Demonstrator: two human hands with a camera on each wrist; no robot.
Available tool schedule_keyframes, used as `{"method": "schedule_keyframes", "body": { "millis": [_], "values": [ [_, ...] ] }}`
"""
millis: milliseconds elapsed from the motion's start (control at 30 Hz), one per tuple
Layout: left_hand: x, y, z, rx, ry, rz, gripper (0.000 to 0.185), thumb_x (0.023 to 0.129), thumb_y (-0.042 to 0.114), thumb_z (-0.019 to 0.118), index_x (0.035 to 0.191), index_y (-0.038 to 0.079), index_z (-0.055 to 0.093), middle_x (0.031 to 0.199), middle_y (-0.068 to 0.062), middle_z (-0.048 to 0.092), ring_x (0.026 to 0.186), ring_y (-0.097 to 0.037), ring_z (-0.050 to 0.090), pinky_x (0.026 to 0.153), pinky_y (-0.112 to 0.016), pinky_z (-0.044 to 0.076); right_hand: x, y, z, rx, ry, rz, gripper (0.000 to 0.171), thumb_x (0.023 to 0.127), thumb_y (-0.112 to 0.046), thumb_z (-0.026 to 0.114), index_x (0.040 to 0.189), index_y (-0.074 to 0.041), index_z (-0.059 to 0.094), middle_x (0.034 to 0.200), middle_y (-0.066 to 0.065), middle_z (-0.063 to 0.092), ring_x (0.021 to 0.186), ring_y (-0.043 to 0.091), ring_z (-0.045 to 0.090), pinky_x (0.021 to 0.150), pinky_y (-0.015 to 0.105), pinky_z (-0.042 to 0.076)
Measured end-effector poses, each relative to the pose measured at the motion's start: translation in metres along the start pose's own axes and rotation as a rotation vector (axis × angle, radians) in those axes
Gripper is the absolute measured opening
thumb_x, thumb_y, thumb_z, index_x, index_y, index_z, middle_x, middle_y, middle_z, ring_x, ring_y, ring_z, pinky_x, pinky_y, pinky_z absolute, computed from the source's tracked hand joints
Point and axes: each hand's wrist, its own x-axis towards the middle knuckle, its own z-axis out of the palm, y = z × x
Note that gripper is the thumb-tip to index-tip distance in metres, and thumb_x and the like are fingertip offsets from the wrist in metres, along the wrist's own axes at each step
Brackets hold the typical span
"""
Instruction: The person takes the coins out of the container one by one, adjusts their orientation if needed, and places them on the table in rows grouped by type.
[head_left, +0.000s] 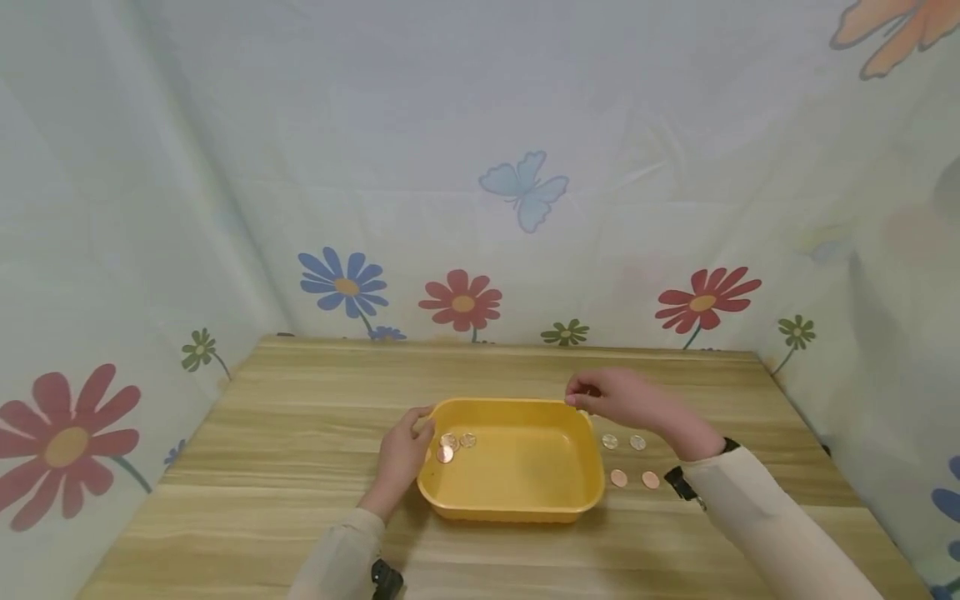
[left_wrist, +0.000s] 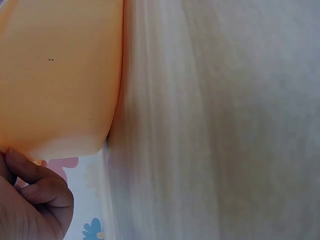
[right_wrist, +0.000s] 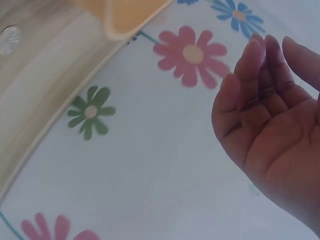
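Note:
A yellow plastic tray point(head_left: 517, 512) sits on the wooden table. My left hand point(head_left: 403, 457) grips its left rim near the back corner; in the left wrist view, the curled fingers point(left_wrist: 47, 187) are at the edge of its outer wall. Coins point(head_left: 468, 440) lie inside the tray at its left end, some overlapping. My right hand point(head_left: 618, 396) hovers around the tray's back right corner. The right wrist view has its fingers point(right_wrist: 250, 65) loosely bent, the thumb apart from them, and no object between them.
Right of the tray, silver coins point(head_left: 637, 442) and copper coins point(head_left: 650, 479) lie on the table point(head_left: 300, 400). One silver coin point(right_wrist: 9, 40) also shows in the right wrist view. A flower-printed cloth point(head_left: 420, 200) hangs behind and along both sides.

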Motion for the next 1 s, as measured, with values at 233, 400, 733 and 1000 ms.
{"method": "schedule_keyframes", "body": {
  "millis": [233,400,733,1000],
  "values": [
    [0.001,0.0,0.0,-0.001,-0.008,-0.008,0.039,0.105,0.02,0.054,0.142,0.008,0.059,0.087,-0.02,0.071,0.063,-0.014,0.06,0.054,-0.024,0.048,0.038,-0.032,0.013,-0.04,-0.116,-0.087,0.011,0.102,-0.018,0.063,0.101,-0.011,0.07,0.095,0.003,0.071,0.08,0.009,0.058,0.075,0.025,0.052],
    [0.001,-0.001,0.001,-0.023,-0.008,-0.007,0.039,0.105,0.02,0.053,0.142,0.009,0.058,0.079,-0.017,0.068,0.06,-0.013,0.056,0.053,-0.024,0.046,0.069,-0.036,0.029,0.051,-0.214,-0.078,0.01,0.101,-0.019,0.063,0.1,-0.01,0.069,0.097,0.01,0.071,0.082,0.016,0.061,0.074,0.023,0.05],
    [0.001,-0.003,0.001,0.011,0.012,0.028,0.037,0.104,0.018,0.054,0.138,0.005,0.061,0.093,-0.021,0.074,0.065,-0.013,0.059,0.057,-0.026,0.048,0.107,-0.041,0.071,0.05,-0.22,-0.08,0.008,0.098,-0.018,0.068,0.1,-0.011,0.073,0.095,0.0,0.072,0.081,0.006,0.059,0.076,0.021,0.051],
    [0.002,-0.002,-0.001,0.013,0.011,0.034,0.038,0.103,0.017,0.054,0.138,0.004,0.06,0.083,-0.02,0.073,0.06,-0.012,0.057,0.054,-0.025,0.046,0.131,-0.039,0.105,0.035,-0.231,-0.104,0.017,0.092,-0.007,0.072,0.108,-0.003,0.075,0.104,0.009,0.075,0.085,0.008,0.059,0.079,0.022,0.052]
  ]
}}
